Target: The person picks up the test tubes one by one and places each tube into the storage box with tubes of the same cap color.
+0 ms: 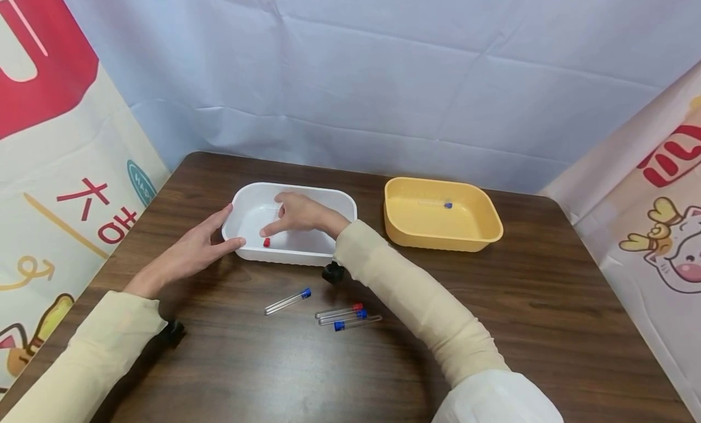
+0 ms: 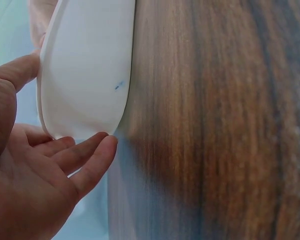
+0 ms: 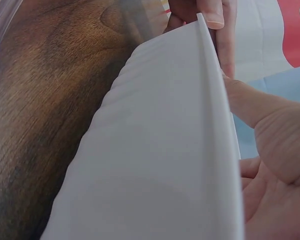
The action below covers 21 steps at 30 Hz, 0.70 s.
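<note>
My left hand (image 1: pixel 191 251) holds the left end of a white plastic basin (image 1: pixel 296 257). Its thumb lies at the front rim, and in the left wrist view the fingers (image 2: pixel 92 162) reach along the outside of the end wall. Over the basin's near wall reaches my right hand (image 1: pixel 301 212), thumb and forefinger spread apart inside. A test tube with a red cap (image 1: pixel 266 243) lies in the basin just below that thumb, its glass partly hidden by the hand. In the right wrist view, the wall (image 3: pixel 155 130) covers part of the right hand.
A yellow basin (image 1: pixel 443 241) stands to the right, holding a blue-capped test tube (image 1: pixel 448 205). Nearer on the wooden table (image 1: pixel 230 362) lie a blue-capped tube (image 1: pixel 287 302) and a small cluster of red- and blue-capped tubes (image 1: pixel 345 316), under the right forearm's left side.
</note>
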{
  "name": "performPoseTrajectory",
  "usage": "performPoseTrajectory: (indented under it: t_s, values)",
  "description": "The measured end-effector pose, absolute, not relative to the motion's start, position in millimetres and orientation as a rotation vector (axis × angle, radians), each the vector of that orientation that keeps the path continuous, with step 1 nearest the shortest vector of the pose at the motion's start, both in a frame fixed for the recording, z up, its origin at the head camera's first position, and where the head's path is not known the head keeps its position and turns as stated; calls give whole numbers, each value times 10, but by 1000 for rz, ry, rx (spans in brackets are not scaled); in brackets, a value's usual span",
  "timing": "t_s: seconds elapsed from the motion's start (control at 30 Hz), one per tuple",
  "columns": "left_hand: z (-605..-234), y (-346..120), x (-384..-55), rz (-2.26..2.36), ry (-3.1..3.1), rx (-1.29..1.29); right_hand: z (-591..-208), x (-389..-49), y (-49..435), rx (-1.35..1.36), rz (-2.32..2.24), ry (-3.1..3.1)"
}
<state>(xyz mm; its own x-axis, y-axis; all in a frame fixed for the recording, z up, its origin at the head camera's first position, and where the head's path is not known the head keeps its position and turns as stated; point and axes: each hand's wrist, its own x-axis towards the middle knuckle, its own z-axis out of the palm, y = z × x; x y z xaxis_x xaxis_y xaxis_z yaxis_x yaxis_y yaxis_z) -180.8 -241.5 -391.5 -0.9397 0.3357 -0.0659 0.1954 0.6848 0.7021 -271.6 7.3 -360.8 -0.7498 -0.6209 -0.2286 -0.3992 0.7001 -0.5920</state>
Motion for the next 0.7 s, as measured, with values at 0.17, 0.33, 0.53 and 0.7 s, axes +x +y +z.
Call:
performPoseTrajectory:
  t_s: [0.17,0.33,0.53,0.7]
  values:
    - [-3918,-2410,-1810,1093,2701,425,-3616,-2724,108,-808,-709,2504]
    - [-3926,-2408,-1807,1094,2696,423,-3601,-2719,170,-829,-703,2511]
    - [-3923,-2400,-1814,1089,2697,422,-3513,-2680,293,-877,-735,2509]
    - [-3916,-2394,-1816,1091,2700,428,-3395,-2605,410,-898,-785,2508]
